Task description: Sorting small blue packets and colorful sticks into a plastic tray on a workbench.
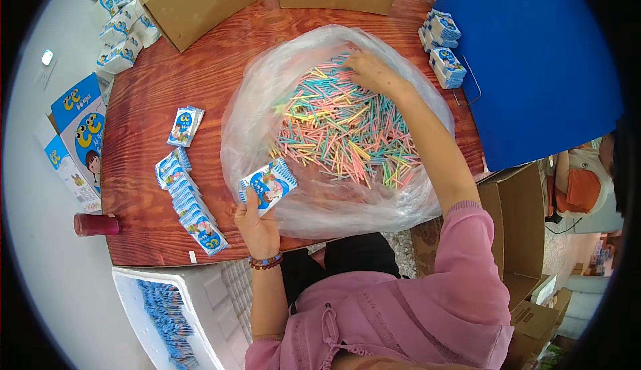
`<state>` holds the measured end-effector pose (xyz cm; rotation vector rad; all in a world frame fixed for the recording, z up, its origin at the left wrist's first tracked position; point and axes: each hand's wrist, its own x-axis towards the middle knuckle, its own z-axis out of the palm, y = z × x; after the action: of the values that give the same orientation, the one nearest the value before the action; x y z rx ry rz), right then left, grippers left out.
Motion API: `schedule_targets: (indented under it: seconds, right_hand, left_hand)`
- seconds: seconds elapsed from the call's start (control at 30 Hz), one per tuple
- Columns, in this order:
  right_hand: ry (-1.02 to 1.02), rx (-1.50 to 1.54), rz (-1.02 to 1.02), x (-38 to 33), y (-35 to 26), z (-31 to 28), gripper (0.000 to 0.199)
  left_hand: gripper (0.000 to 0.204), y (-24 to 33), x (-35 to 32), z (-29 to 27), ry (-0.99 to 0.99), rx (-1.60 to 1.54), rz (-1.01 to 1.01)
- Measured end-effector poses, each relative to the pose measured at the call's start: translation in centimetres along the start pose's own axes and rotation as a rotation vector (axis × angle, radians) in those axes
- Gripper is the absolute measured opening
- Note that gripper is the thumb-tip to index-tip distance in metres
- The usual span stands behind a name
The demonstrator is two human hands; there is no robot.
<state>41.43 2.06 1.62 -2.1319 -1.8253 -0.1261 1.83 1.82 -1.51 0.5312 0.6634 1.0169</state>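
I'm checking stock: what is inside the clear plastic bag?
Many thin pink, yellow and blue sticks lie in the plastic bag, the right hand at their far edge. Whatever lies beneath them is covered.

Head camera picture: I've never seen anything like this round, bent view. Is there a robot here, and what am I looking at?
There is no robot, just a person's two bare hands. A fisheye camera worn on the head looks down at them; its very wide lens curves straight edges, like those of the table. On the reddish wooden top sits a clear plastic bag, opened wide around a heap of thin pastel sticks. The left hand holds a blue-and-white packet. The right hand reaches into the far part of the heap; whether it grips any sticks I cannot tell. On the left lies an overlapping row of similar packets, and cardboard boxes stand at the back.
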Motion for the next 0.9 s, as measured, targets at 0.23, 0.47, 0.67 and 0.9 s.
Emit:
schedule_targets:
  seconds: [0.23,0.47,0.67,0.9]
  right_hand:
    - [-0.074,-0.167,0.020,0.3,-0.2,1.9,0.023]
    - [-0.044,0.041,0.117,-0.7,0.3,1.7,0.022]
    - [0.107,0.364,0.260,-1.1,-0.2,1.3,0.021]
    - [0.322,1.446,0.436,-1.1,-3.8,-0.8,0.023]
  left_hand:
    - [0.016,-0.4,0.4,-0.4,-0.001,0.012,-0.002]
    - [0.016,-0.1,0.2,0.1,-0.013,0.004,-0.008]
    - [0.016,-0.6,0.5,-0.6,-0.022,0.004,0.002]
    - [0.024,-0.6,0.4,0.5,0.003,0.023,0.004]
